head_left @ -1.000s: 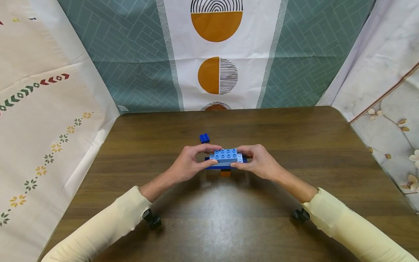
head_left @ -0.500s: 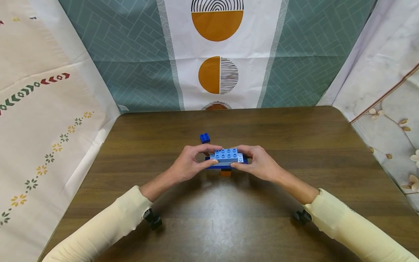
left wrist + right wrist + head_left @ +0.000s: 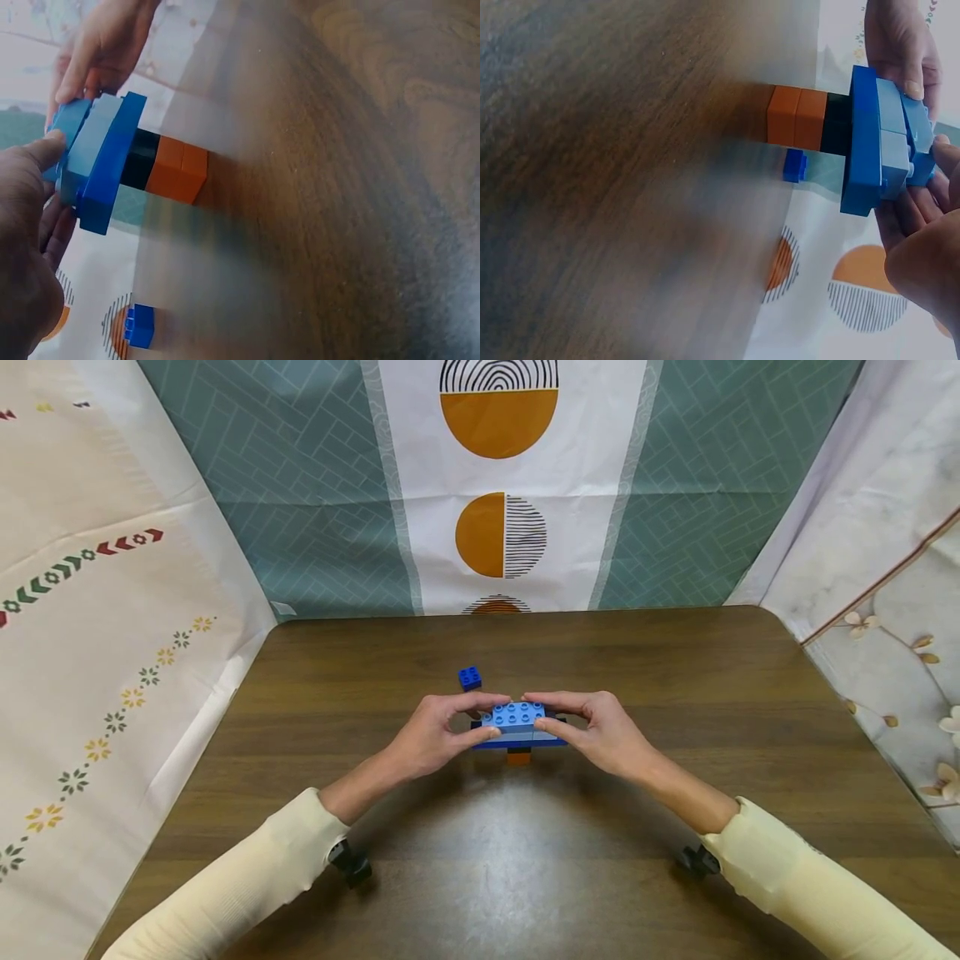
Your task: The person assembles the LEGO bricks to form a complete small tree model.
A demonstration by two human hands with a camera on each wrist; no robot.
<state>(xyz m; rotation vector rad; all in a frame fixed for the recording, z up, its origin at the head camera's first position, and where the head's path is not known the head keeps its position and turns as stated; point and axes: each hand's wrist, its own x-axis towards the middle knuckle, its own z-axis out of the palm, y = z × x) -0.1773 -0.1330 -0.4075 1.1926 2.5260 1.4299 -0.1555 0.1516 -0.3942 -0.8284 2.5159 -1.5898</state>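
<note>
A stack of toy building bricks stands on the table. Orange bricks (image 3: 178, 171) form its base, then a black brick (image 3: 140, 159), a long dark blue brick (image 3: 861, 142) and a layer of light blue bricks (image 3: 891, 105). The topmost light blue brick (image 3: 514, 717) sits slightly tilted, with a narrow gap under one end in the right wrist view. My left hand (image 3: 438, 737) grips the left part of the upper light blue layers, thumb in front and fingers behind. At the top brick's right end, my right hand (image 3: 609, 737) pinches it between thumb and fingers.
A small dark blue brick (image 3: 469, 677) lies on the wooden table (image 3: 360, 668), behind the stack and a little to its left. Patterned cloths (image 3: 315, 527) hang beyond the back and side edges.
My right hand has shifted left and up, from the right part of the lower light blue layer onto the top brick's end. My left hand has stayed nearly still.
</note>
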